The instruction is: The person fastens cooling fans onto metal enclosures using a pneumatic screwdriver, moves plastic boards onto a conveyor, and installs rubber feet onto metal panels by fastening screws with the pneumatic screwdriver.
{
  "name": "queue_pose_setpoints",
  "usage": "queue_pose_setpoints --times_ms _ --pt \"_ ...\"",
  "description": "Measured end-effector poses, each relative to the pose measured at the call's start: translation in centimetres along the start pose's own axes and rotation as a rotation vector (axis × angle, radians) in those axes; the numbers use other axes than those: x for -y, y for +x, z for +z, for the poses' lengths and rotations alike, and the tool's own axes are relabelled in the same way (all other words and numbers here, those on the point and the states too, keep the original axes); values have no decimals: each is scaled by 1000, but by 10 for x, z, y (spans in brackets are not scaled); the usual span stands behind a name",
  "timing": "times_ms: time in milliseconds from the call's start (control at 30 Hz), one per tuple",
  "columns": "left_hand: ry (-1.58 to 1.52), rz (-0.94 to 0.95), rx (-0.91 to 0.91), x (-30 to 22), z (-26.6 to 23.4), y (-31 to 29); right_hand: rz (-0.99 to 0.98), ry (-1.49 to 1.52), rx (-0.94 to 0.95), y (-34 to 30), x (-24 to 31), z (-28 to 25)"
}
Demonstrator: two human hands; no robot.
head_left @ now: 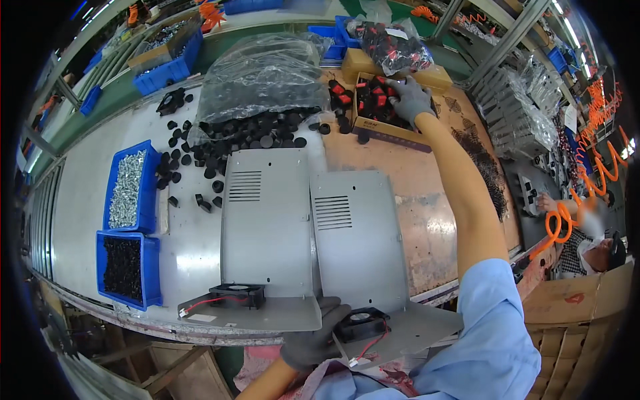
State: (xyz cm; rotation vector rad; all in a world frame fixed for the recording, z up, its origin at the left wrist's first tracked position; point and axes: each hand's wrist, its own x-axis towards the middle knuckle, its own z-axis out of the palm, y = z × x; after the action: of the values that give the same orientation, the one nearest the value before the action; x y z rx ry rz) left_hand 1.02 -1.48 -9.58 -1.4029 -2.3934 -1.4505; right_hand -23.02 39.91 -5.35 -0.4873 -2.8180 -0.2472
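Note:
My right hand, in a grey glove, reaches over a cardboard box of small black-and-red parts that look like rocker switches. Its fingers are apart above the parts, and I see nothing held in them. Low in the middle, my gloved left hand grips the bent edge of the right grey metal panel. It is close beside a black fan with red wires, and its fingertips are partly hidden. Another slotted grey panel lies to the left, with a second black fan on its flange.
Blue bins of silver screws and black screws stand left. Black round caps spill from a plastic bag. Dark springy pieces lie right. Orange coiled hoses hang near another person.

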Motion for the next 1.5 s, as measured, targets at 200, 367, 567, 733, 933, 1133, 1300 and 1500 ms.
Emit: queue_pose_setpoints --times_ms 200,367,567,733,933,1133,1300,1500 --pt "91 -32 -22 -10 -6 6 -231 -7 95 -36 -2 -15" --pt "83 -26 -50 -9 -2 8 -98 229 -34 -68 -10 -56" --pt "25 -70 -64 -13 -1 1 316 1561 58 -140 -9 -123" --pt "68 -174 -48 -12 -3 -3 362 2220 260 -269 3 -195" --pt "28 -151 -109 -29 16 16 262 1992 225 -407 34 -227" --pt "100 -249 64 -50 13 22 635 2125 504 -423 89 -177" --pt "-722 -334 -90 -81 -13 21 572 2374 366 -423 121 -175" --pt "-878 -558 195 -106 -27 44 689 2295 154 -416 155 -174"
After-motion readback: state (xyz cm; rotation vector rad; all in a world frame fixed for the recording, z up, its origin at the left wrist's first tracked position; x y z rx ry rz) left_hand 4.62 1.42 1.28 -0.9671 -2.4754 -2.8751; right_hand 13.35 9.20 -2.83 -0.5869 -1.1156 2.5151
